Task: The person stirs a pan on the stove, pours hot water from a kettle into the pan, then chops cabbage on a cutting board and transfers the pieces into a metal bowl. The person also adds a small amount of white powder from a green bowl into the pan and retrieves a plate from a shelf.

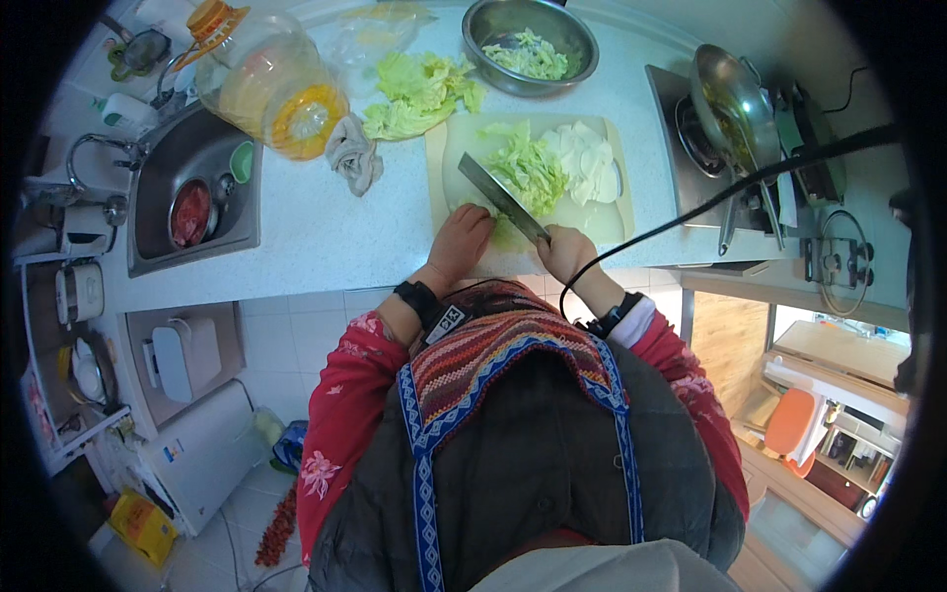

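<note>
My right hand [565, 255] is closed around the handle of a kitchen knife [499, 198], its wide blade slanting up and left across the cutting board [602, 222]. At the board's near left, my left hand [462, 240] has its fingers curled down on pale leafy greens [505, 235], which look like cabbage and are partly hidden under it. Shredded greens [528, 170] are heaped just beyond the blade. White slices [584, 163] overlap on the right side of the board.
Whole leaves [419, 91] and a steel bowl of shreds [477, 61] lie beyond the board. Leftward are a grey cloth [353, 153], a large clear jug [258, 84] and a sink [148, 259] holding a bowl of red meat [190, 211]. A wok [732, 99] tilts over the right-hand stove. A black cable [691, 207] crosses near my right wrist.
</note>
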{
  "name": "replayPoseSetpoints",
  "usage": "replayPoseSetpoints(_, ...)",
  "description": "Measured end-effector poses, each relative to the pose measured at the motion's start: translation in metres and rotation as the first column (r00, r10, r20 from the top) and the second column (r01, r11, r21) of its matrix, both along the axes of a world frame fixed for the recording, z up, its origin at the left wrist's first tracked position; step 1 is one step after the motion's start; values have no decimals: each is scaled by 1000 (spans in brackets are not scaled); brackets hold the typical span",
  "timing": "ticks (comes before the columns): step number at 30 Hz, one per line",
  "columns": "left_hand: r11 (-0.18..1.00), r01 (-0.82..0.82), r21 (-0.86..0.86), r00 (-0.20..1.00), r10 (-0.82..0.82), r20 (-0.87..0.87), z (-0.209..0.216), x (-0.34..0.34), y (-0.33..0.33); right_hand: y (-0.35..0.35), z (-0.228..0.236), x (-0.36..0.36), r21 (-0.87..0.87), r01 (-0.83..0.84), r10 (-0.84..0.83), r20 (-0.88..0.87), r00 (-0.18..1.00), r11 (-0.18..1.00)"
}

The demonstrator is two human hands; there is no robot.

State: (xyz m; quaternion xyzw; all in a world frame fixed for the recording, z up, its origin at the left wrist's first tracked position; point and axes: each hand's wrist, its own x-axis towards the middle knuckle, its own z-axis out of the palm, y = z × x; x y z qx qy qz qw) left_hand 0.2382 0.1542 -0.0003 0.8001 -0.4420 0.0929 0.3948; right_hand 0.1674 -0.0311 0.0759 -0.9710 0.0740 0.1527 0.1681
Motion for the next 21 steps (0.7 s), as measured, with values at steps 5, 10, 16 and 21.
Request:
replayPoseSetpoints(5, 993, -115, 21, 992, 116, -50, -2, 1, -2, -5, 19, -14, 38, -10, 6, 101, 995, 999)
replayPoseSetpoints(10, 992, -129, -17, 991, 128, -40, -10, 7, -7, -2, 18, -15, -103, -95, 99, 34, 995, 990)
replayPoseSetpoints(16, 993, -112, 26, 993, 111, 39, 1, -2, 5, 5, -3, -2, 22, 6, -6, 9, 1000, 1000)
replayPoseSetpoints(21, 993, -117, 19, 990, 118, -81, -1, 0, 12, 0, 8, -11, 79, 43, -48, 63, 997, 996)
